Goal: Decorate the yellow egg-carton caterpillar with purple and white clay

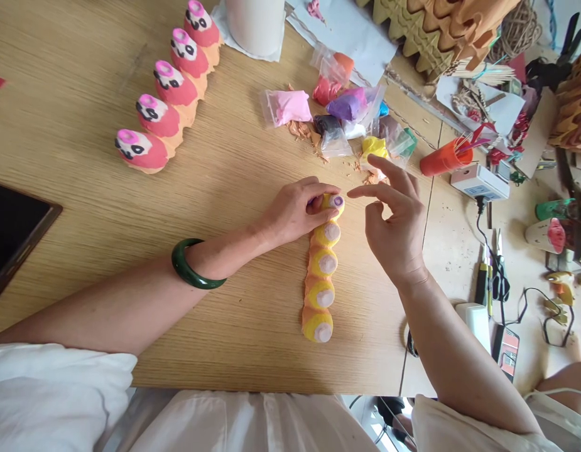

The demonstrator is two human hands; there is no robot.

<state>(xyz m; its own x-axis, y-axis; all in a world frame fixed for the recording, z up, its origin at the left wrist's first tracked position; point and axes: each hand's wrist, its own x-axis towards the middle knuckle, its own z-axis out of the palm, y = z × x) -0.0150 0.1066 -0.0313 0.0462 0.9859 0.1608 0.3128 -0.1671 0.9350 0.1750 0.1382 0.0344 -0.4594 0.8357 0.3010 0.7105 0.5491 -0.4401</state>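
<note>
A strip of egg carton lies lengthwise in front of me, its several bumps painted yellow with pale pink-white patches. At its far end, my left hand grips the last bump between thumb and fingers. A small purple ring sits on that bump's pale patch. Just to the right, my right hand hovers with fingers apart and holds nothing; its fingertips are close to the ring but not touching. Part of the far bump is hidden by my left fingers.
A red-painted egg carton strip with pink rings stands at the upper left. Several bags of coloured clay lie beyond my hands. An orange cup, a power strip and scissors are on the right. A dark tablet lies left.
</note>
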